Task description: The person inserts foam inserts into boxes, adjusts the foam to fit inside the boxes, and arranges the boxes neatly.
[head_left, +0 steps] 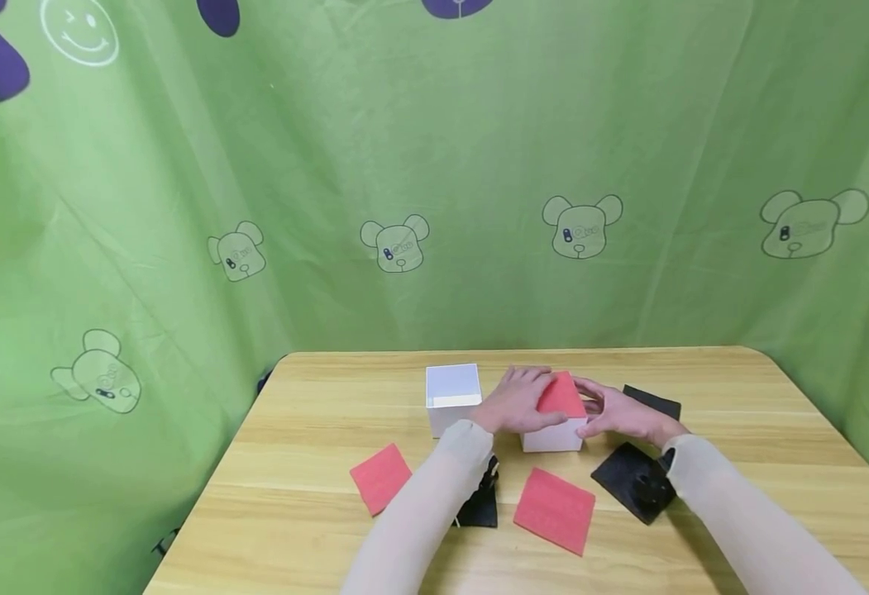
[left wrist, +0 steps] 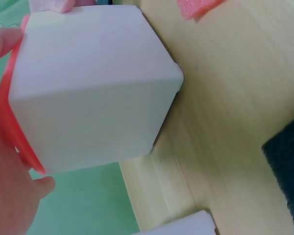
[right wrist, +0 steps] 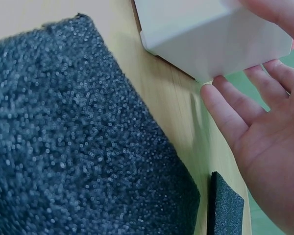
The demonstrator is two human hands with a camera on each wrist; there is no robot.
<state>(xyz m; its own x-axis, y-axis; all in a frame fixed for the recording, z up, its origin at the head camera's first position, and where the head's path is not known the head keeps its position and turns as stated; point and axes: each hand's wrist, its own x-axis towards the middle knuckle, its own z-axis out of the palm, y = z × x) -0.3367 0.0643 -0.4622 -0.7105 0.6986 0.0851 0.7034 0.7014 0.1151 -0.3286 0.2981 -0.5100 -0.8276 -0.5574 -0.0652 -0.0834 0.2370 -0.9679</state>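
Note:
A white box (head_left: pixel 551 438) stands on the wooden table with a thin red square sheet (head_left: pixel 564 395) lying over its top. From the left, my left hand (head_left: pixel 518 401) spans the sheet, its thumb toward the front and its fingers over the back edge. In the left wrist view, the red sheet (left wrist: pixel 9 105) sticks out slightly past the box (left wrist: pixel 93 93), and my fingers bend over its rim. On the right side, my right hand (head_left: pixel 620 411) grips the box, thumb at the front. Its fingertips touch another face of the box (right wrist: pixel 196 44) in the right wrist view.
A second white box (head_left: pixel 452 417) stands to the left. Red squares (head_left: pixel 382 478) (head_left: pixel 556 511) lie nearer the front. Black squares lie under the left forearm (head_left: pixel 481 506), by the right wrist (head_left: pixel 631 479) and behind the right hand (head_left: pixel 653 401). A green curtain (head_left: pixel 479 297) hangs behind the table.

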